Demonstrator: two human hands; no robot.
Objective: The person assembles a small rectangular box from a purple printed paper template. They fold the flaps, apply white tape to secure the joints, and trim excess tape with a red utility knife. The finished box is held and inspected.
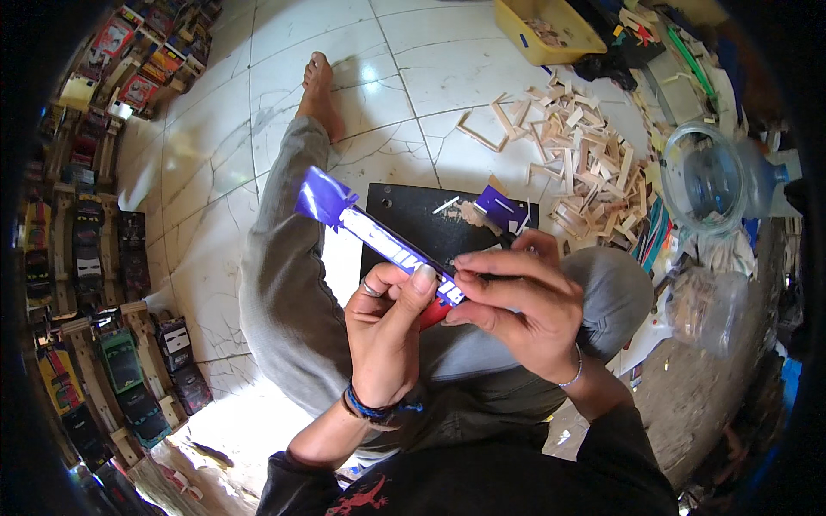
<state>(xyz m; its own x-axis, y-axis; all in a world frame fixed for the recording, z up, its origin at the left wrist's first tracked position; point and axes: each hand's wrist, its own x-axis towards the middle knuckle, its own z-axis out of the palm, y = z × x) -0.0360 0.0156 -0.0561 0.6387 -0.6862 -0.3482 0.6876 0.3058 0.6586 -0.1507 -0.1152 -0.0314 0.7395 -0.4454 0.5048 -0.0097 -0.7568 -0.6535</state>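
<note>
A long, narrow strip (391, 249) with a glossy purple and white printed face slants across the middle, over my lap. My left hand (385, 322) is closed on its lower part, the thumb pressed on the printed face. At the strip's near right end, the fingers and thumb of my right hand (525, 305) pinch it. The far left end flares into a loose purple flap (325, 196). Something red (434, 313) shows beneath the strip between my hands. Below them lies a black board (391, 205) with wood crumbs and a purple scrap (502, 209) on it.
Many small wooden pieces (594, 163) are heaped on the tiled floor at the right. A yellow tub (551, 34) stands beyond them. A clear plastic water bottle (710, 176) lies at far right. Rows of colourful model trucks (129, 370) line the left side.
</note>
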